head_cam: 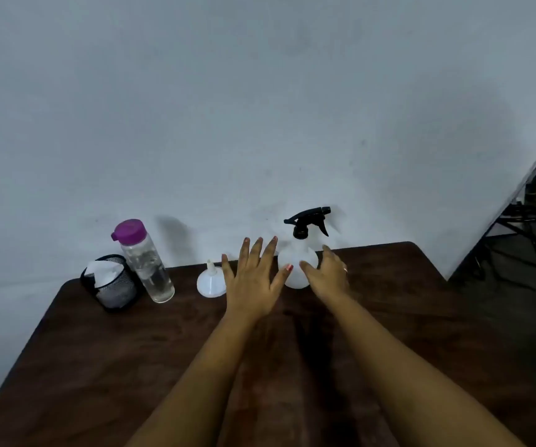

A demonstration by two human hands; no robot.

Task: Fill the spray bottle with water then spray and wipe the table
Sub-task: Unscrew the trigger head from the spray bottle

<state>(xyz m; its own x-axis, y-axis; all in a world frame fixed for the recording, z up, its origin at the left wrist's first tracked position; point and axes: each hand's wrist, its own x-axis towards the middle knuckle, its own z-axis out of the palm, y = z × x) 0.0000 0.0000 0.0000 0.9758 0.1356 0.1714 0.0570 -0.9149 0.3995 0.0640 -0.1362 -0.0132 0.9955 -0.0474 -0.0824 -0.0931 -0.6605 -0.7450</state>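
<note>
A white spray bottle [295, 264] with a black trigger head stands upright at the far edge of the dark wooden table [131, 350]. My left hand [253, 279] is open with fingers spread, just left of the bottle, its thumb tip by the bottle's side. My right hand [328, 275] curls against the bottle's right side, touching it; a firm grip is not evident. A white funnel [210, 282] lies upside down to the left. Further left stands a clear water bottle [147, 266] with a purple cap.
A black mesh cup [112, 285] with white tissue or cloth in it stands at the table's far left corner. A pale wall rises directly behind the table. Dark floor and black metal legs show at the right.
</note>
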